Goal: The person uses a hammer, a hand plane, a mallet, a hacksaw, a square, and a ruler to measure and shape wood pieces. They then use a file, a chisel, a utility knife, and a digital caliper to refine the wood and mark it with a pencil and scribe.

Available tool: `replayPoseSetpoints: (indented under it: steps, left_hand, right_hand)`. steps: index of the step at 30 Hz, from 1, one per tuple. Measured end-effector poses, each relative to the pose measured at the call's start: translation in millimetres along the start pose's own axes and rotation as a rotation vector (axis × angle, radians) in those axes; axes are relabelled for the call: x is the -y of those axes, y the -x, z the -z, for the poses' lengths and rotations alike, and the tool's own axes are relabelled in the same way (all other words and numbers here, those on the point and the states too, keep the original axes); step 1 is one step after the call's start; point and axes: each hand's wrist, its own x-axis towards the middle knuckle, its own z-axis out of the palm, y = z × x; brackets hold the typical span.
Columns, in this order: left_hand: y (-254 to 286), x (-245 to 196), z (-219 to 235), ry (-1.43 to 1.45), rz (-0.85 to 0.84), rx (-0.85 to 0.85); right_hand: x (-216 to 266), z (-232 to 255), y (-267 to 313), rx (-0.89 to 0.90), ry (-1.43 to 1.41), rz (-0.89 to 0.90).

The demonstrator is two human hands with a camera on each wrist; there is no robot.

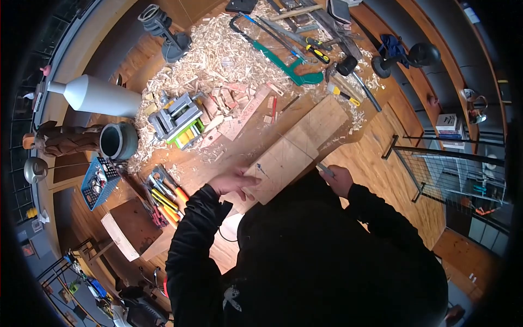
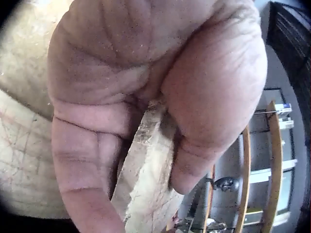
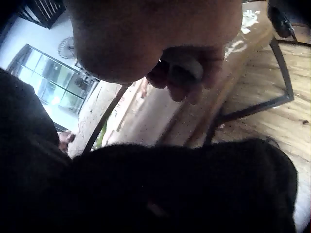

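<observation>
A pale wooden board (image 1: 297,150) with pencil lines lies slanted at the table's near edge, over another board (image 1: 327,117). My left hand (image 1: 234,183) grips its near left side; in the left wrist view the thumb and fingers of the left hand (image 2: 150,92) pinch the board's edge (image 2: 148,187). To the right of the board, my right hand (image 1: 341,181) holds a slim grey tool (image 1: 326,169), its tip close to the board's right edge. In the right wrist view the right hand (image 3: 160,41) is dark and the tool is hard to make out.
Wood shavings (image 1: 212,49) cover the far table, with a green-framed saw (image 1: 294,71), a small vise (image 1: 177,117), knives and a mallet (image 1: 346,66). Orange-handled tools (image 1: 170,199) lie at left near a blue basket (image 1: 98,184). A wire rack (image 1: 447,169) stands right.
</observation>
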Motion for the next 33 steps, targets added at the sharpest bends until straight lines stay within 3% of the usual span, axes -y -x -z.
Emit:
replayPoseSetpoints:
  steps: [5, 11, 13, 14, 16, 17, 19, 25, 28, 33]
  left_hand:
    - [-24, 29, 2, -0.014, 0.05, -0.006]
    - [-40, 45, 11, -0.015, 0.016, -0.162]
    - [-43, 45, 9, -0.386, -0.024, -0.428]
    - [-43, 45, 5, -0.387, -0.023, -0.427]
    - [-39, 47, -10, -0.98, -0.156, -0.825]
    - [-39, 48, -15, -0.979, -0.154, -0.825]
    - [-38, 48, -23, -1.187, -0.326, -0.996]
    - [-55, 35, -47, -1.242, -0.533, -0.878]
    - [-67, 29, -55, -1.257, -0.392, -0.823]
    - [-73, 27, -64, -1.274, -0.342, -0.811]
  right_hand:
    - [-31, -19, 18, 0.012, 0.054, -0.107]
    - [-40, -28, 8, 0.034, 0.032, -0.204]
    - [-35, -29, 3, 0.052, 0.043, -0.189]
    - [-30, -29, 1, 0.052, 0.042, -0.191]
    - [-17, -29, -2, 0.075, 0.027, -0.216]
    - [-15, -32, -4, 0.077, 0.027, -0.216]
    - [-12, -37, -7, 0.089, 0.023, -0.186]
    - [-8, -54, -6, 0.102, 0.039, -0.174]
    - [-7, -64, -3, 0.08, 0.061, -0.163]
    - [-3, -69, 6, 0.05, 0.054, -0.211]
